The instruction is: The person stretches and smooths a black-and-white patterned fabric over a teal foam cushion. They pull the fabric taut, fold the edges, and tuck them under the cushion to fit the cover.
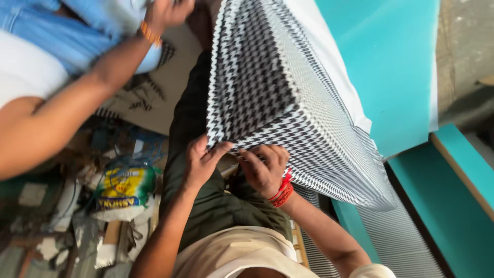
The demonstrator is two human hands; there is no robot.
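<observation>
Houndstooth-covered cushion (272,98) stands tilted in front of me, its near lower corner right at my hands and its long axis running away from me and upward, toward the far end beside the turquoise foam slab (391,67). It points up and away; the broad patterned face turns to my left, the narrower side band to my right. My left hand (203,162) pinches the fabric at that near corner, fingers closed on the cloth. My right hand (265,170), with red threads at the wrist, is curled shut on the same edge just beside it, so both grips sit at the cushion's near end and the whole bulk lies beyond them. Neither hand is nearer. Another person's hand (164,13) reaches toward the cushion's far end, over my left side.
</observation>
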